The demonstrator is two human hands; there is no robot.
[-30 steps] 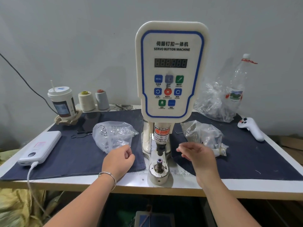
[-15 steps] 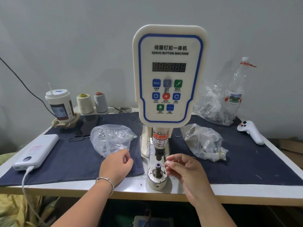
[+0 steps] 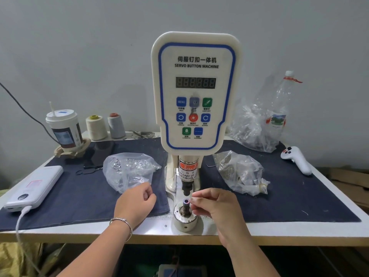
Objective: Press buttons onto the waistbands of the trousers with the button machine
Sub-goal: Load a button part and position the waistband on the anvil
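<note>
The white servo button machine point(image 3: 195, 92) stands at the table's middle. Its punch point(image 3: 186, 188) hangs just above the lower die point(image 3: 186, 201), a post with a purple-ringed top. My right hand point(image 3: 217, 206) is at the die's right side, its fingertips pinched together against the post's top on a small button piece that is mostly hidden. My left hand point(image 3: 135, 202) rests curled in a loose fist on the dark denim cloth point(image 3: 79, 196), left of the die; nothing shows in it. No trousers are in view.
A clear bag of silver buttons point(image 3: 127, 170) lies left of the machine, a bag of darker parts point(image 3: 239, 170) right. Power bank point(image 3: 36, 188), cup point(image 3: 63, 128), two thread spools point(image 3: 96, 127), a bottle point(image 3: 279, 108) and a white controller point(image 3: 297, 159) ring the table.
My right hand came from beside the right bag down and left to the lower die. My left hand stayed curled on the cloth. The camera moved closer.
</note>
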